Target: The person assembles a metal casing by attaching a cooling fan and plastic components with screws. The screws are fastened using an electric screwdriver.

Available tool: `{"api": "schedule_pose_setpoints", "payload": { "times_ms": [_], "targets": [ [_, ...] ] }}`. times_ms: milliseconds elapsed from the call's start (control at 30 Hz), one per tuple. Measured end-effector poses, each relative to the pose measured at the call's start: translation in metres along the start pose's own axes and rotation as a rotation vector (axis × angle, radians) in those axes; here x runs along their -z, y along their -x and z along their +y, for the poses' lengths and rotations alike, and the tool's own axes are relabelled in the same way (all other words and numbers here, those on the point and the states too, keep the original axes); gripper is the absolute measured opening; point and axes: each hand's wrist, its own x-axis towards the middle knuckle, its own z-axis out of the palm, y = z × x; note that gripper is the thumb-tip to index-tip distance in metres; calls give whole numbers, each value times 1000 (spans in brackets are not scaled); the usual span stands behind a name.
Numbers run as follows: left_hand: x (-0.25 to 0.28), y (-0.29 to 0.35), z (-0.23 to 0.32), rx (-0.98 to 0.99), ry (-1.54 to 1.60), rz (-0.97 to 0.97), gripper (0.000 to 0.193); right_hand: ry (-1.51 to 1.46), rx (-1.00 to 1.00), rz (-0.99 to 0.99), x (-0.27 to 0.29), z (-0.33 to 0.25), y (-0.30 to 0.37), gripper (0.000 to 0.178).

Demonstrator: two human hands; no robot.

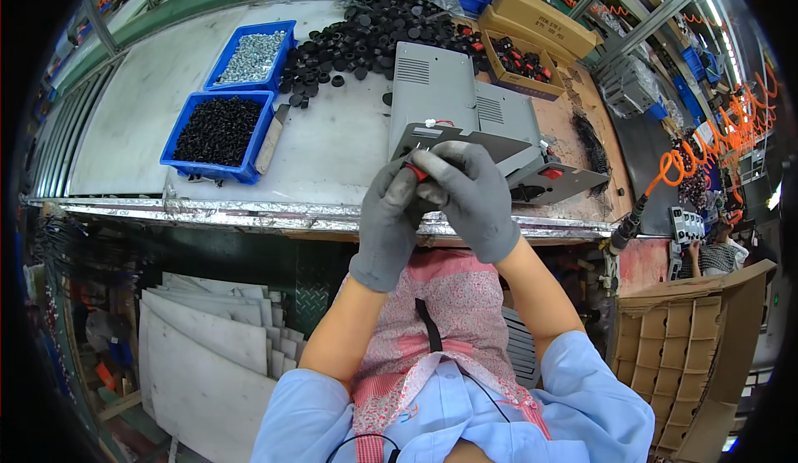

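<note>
Both of my hands wear grey gloves and meet in front of a grey sheet-metal housing (431,89) near the bench's front edge. Pinched between the fingers is a small red-and-black rocker switch (417,172), partly hidden by the gloves. My left hand (387,226) grips it from the left, and my right hand (474,201) has its fingertips on its top and right side. Thin metal tips show just above the fingers. Beside my right hand, another grey housing (573,182) has a red rocker switch set in its panel. A short red wire (443,122) shows on the first housing.
Two blue bins on the left hold silvery hardware (252,57) and black screws (218,133). Black round caps (366,43) lie heaped behind. A cardboard box (544,87) holds red-and-black parts. An orange coiled hose (669,168) hangs right, near another person (720,255).
</note>
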Motion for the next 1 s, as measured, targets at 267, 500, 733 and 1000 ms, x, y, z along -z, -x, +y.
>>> {"api": "schedule_pose_setpoints", "payload": {
  "times_ms": [267,500,733,1000],
  "targets": [
    [3,-15,12,-27,-526,157,39,133,95,81,-3,9,-9,37],
    [7,-51,37,-433,-1120,-2,52,404,102,148,10,3,-20,40],
    [13,-63,39,-109,-911,-234,47,198,-42,101,15,18,-21,33],
    [-1,-64,27,-192,-671,-175,51,183,-174,153,5,23,-34,27]
  ]
}}
